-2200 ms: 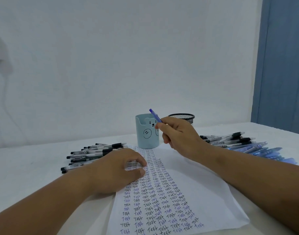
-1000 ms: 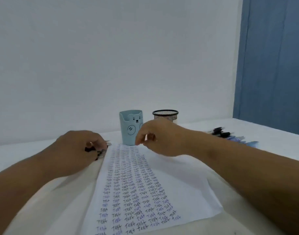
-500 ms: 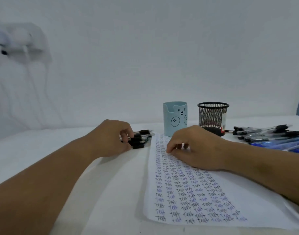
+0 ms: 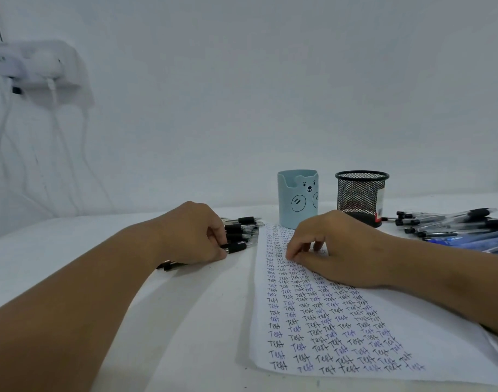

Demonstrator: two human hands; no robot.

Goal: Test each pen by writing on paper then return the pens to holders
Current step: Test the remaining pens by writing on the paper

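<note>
A white paper covered in rows of the word "Test" lies on the table in front of me. My left hand rests on a pile of black pens left of the paper, and its fingers pinch one black pen at the pile's near edge. My right hand rests on the upper part of the paper with loosely curled fingers, and I see no pen in it. Behind the paper stand a light blue bear holder and a black mesh holder.
More black pens and blue pens lie in a heap at the right, beside the mesh holder. A white power strip with hanging cables is on the wall at the far left. The white table meets the wall just behind the holders.
My right hand held a blue pen near the holders and now rests on the paper without it. My left hand left the paper for the black pen pile and pinches a pen.
</note>
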